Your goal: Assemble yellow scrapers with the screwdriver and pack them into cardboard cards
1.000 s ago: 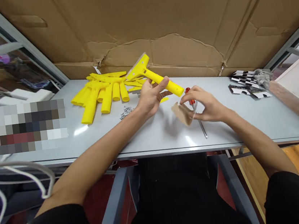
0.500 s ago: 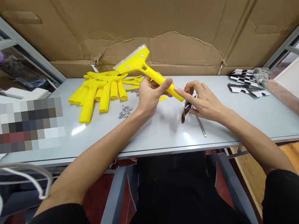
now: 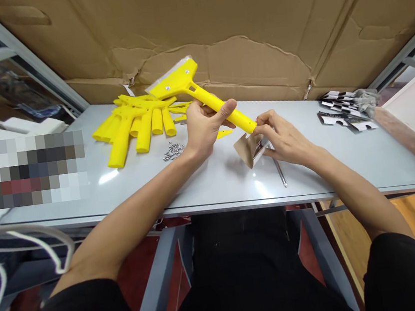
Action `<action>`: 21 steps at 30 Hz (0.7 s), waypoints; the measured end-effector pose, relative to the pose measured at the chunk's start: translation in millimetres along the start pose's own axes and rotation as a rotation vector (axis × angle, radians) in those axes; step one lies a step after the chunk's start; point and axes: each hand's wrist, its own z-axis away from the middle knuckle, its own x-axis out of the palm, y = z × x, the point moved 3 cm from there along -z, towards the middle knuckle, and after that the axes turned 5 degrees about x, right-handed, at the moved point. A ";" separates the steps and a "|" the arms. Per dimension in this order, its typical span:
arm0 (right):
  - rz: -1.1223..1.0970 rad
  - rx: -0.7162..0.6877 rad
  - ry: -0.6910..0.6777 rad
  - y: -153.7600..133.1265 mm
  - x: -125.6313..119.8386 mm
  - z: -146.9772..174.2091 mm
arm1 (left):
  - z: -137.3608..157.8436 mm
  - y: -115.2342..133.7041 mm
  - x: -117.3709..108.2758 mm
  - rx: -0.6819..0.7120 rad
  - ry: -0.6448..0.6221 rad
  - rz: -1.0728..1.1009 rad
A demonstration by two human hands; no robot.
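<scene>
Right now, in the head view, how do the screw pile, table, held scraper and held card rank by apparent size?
Largest to smallest:
1. Table
2. Held scraper
3. Held card
4. Screw pile
The card is bent and partly hidden by fingers, so its full size is unsure.

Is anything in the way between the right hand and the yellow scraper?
Nothing that I can see. The right hand is right by the lower end of the yellow scraper, which the left hand grips. The folded card in the right hand shows below that end, not between them.
</scene>
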 end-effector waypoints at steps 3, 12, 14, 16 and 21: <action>-0.033 -0.001 -0.025 -0.5 -3.3 -0.7 | 1.2 2.2 -2.5 0.001 0.012 -0.025; -0.147 0.196 0.167 8.6 -9.2 -2.5 | 16.5 -0.2 14.2 -0.124 -0.102 -0.032; -0.107 0.260 0.225 8.5 -8.2 -0.1 | 15.8 -2.1 12.3 -0.123 -0.073 -0.040; -0.098 0.313 0.253 6.7 -6.0 2.1 | 14.3 -3.3 8.8 -0.139 -0.021 -0.045; -0.200 0.342 0.305 -2.7 -0.4 0.8 | 12.4 -0.7 4.8 -0.155 0.046 -0.064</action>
